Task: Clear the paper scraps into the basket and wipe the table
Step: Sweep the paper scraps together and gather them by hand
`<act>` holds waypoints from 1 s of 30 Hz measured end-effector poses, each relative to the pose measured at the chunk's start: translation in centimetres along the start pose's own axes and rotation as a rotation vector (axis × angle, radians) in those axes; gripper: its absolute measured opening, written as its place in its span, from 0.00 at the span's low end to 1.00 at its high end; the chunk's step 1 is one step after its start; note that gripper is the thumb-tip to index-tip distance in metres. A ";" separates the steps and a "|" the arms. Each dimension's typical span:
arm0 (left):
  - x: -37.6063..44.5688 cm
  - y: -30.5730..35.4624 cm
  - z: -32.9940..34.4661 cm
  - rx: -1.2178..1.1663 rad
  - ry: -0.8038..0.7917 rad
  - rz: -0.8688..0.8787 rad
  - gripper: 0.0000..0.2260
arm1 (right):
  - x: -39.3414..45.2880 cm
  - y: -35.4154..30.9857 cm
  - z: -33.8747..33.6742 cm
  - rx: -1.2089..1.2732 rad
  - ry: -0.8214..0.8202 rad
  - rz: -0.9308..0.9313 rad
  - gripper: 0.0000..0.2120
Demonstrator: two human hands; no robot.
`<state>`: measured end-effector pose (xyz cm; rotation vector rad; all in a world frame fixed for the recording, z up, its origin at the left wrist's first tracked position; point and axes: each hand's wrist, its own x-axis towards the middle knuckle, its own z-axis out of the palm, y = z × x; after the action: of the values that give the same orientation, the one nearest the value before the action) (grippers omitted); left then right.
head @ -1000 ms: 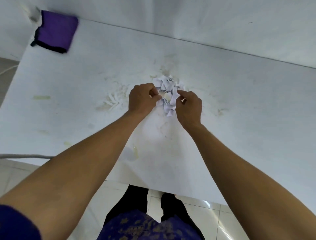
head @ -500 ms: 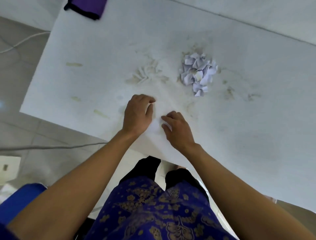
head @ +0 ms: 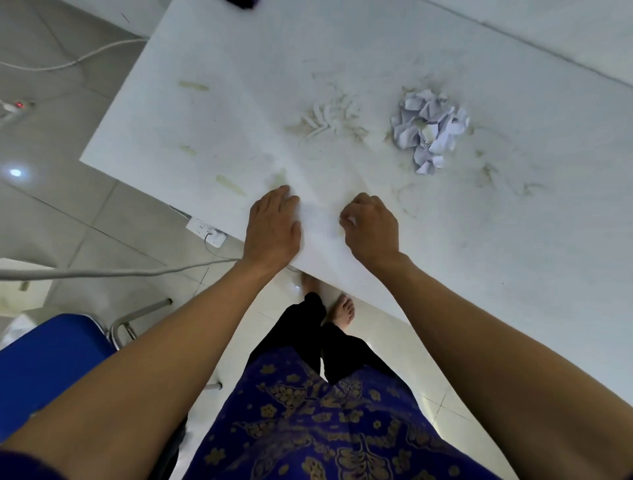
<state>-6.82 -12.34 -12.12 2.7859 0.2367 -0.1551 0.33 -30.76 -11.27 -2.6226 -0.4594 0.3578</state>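
Note:
A pile of crumpled white paper scraps (head: 430,130) lies on the white table (head: 513,240), right of the middle. Both hands are near the front edge, well short of the pile. My left hand (head: 274,226) rests palm down on the tabletop with its fingers fairly straight. Beside it, my right hand (head: 371,228) has its fingers curled under, tips on the surface, and I see nothing in it. A dark corner of the purple cloth (head: 244,3) shows at the table's far left edge. No basket is in view.
Yellowish smears and scuffs (head: 329,118) mark the tabletop left of the pile and around it. A blue chair (head: 44,363) stands at the lower left. A power strip (head: 206,232) and a cable (head: 102,273) lie on the tiled floor under the table's left corner.
Both hands let go of the paper pile and drew back to the front edge. The view tilted down and the cloth slid almost out of frame.

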 end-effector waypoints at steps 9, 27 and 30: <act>-0.3 0.0 -0.6 -0.039 -0.072 -0.021 0.23 | 1.5 -1.0 -1.4 0.186 -0.211 0.287 0.05; 6.4 -6.5 -3.1 -0.189 0.060 0.086 0.15 | 4.3 -6.0 0.0 0.749 -0.152 0.314 0.28; 7.7 -6.4 -3.1 -0.153 0.064 0.213 0.10 | 4.1 -6.1 0.4 0.626 -0.139 0.259 0.34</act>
<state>-0.24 -4.22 -12.37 2.6435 -0.0330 0.0043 2.38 -23.92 -9.41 -2.0475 -0.0285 0.6510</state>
